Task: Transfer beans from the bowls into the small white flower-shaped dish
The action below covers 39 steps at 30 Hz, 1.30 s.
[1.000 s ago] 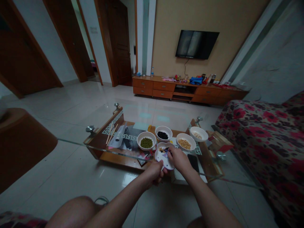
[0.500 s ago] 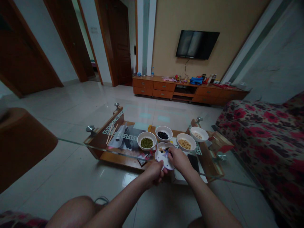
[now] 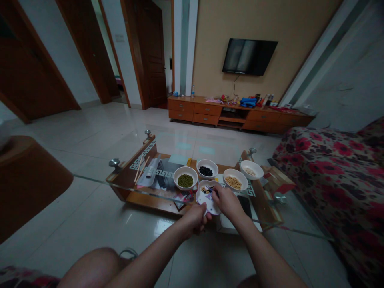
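Observation:
My left hand (image 3: 196,218) is closed on the near edge of a small white scalloped plate (image 3: 204,203), thumb on top. Mixed beans (image 3: 206,190), dark and pale, lie toward the plate's far side. Over the plate's right side, my right hand (image 3: 223,200) is closed in a pinch, fingertips close to the beans; what it pinches is too small to make out. Around the plate stand white bowls: one of green beans (image 3: 185,181), one of black beans (image 3: 205,171), one of yellowish beans (image 3: 233,183) and one of pale pieces (image 3: 250,171).
The bowls stand on a glass-topped coffee table (image 3: 99,181). A pair of chopsticks (image 3: 141,170) lies at the left, near a clear rolled sheet (image 3: 153,170). A dark phone-like slab (image 3: 244,205) is right of my right hand. A flowered sofa (image 3: 330,160) stands at the right.
My right hand has shifted very slightly at the plate, and the dark beans near its fingertips sit a little differently. My left hand and the bowls stay put.

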Tool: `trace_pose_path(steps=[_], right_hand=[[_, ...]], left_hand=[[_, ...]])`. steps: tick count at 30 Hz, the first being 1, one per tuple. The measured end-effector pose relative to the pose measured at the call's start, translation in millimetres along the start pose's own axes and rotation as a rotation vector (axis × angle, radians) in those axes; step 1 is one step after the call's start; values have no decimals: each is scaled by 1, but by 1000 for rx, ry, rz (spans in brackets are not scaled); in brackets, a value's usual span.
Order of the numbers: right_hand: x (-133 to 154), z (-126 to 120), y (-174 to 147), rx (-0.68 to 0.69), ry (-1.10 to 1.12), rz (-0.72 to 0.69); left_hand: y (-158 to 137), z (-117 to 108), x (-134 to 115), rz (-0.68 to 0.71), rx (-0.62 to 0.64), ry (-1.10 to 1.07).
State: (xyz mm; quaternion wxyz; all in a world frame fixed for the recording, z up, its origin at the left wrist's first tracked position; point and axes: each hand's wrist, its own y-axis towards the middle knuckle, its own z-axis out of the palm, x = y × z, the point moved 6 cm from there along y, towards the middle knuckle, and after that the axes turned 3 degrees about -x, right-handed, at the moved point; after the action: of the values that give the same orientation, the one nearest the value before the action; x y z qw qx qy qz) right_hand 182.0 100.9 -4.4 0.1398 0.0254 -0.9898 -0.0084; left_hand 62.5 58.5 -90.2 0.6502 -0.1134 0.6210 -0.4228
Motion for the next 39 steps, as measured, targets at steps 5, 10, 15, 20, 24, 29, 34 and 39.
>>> trace_pose_path(steps=[5, 10, 15, 20, 24, 29, 34, 39], right_hand=[[0, -16, -1, -114, 40, 15], [-19, -39, -3, -304, -40, 243], [-38, -52, -9, -381, -115, 437], [-48, -56, -13, -361, -133, 513], [-57, -55, -14, -332, -135, 524], [-50, -45, -13, -259, -112, 396], [-22, -27, -10, -125, -86, 262], [-6, -14, -7, -35, -84, 211]], left_hand=[[-2, 0, -1, -8, -6, -2], [-4, 0, -2, -18, -9, 11], [-3, 0, -1, -17, 7, -9], [-4, 0, -3, -17, 26, -7], [-4, -2, -3, -34, 18, 27], [-3, -3, -1, -37, 22, 32], [2, -4, 2, -8, 30, 33], [4, -6, 1, 26, 6, 60]])
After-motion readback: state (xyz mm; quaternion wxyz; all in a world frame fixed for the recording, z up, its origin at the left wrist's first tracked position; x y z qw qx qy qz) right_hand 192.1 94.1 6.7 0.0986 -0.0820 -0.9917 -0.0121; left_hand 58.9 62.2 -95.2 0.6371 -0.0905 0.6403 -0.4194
